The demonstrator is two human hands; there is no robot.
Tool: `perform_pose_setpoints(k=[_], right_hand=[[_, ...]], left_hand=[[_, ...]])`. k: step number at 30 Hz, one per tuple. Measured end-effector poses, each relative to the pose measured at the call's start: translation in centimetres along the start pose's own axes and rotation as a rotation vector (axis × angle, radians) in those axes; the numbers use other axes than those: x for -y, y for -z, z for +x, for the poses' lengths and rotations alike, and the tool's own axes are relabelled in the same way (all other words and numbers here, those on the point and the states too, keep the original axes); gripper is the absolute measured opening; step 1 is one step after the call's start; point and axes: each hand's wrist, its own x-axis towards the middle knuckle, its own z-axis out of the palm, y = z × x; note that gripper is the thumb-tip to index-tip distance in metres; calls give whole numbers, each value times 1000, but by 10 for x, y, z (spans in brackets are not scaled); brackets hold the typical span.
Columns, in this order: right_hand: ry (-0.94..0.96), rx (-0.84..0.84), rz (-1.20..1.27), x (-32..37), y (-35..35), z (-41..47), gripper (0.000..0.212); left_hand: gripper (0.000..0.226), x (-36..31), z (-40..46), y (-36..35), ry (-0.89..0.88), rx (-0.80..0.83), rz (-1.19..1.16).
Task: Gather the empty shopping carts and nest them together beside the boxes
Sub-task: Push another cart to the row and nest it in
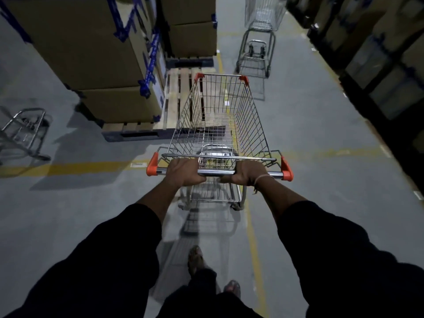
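Both hands are closed around the handle bar point(215, 172) of an empty cart point(220, 125): the left hand point(184, 172) near the left orange end cap, the right hand point(246, 175) near the right one. The cart stands in the aisle, just beside the corner of the wooden pallet point(176, 97) that carries the stacked boxes point(91, 49).

The step in hand seems to be the pushing of this cart toward a second cart point(257, 37), which stands farther along the aisle, a little to the right. A third cart point(20, 131) is at the far left, only partly in view.

For nesting, the next move probably asks to line up the basket with the other cart before pushing it in; I cannot tell which end of that cart faces here.

The pallet corner is close on the left side. On the right, the floor point(321, 125) is open until the dark shelves point(378, 53), so there is room to steer that way.
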Motion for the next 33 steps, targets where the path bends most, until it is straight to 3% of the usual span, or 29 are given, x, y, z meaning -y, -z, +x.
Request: perform_pose_setpoints(k=[15, 19, 24, 33], right_hand=[[-268, -44, 164, -21, -27, -60, 77], [-367, -61, 184, -21, -36, -74, 88], [-451, -123, 251, -20, -53, -93, 126], [-633, -177, 333, -24, -74, -147, 125]], left_hand=[[47, -37, 24, 1, -370, -27, 141], [46, -46, 30, 2, -473, -42, 159], [45, -62, 34, 1, -611, -45, 227], [49, -109, 27, -4, -831, -60, 345]])
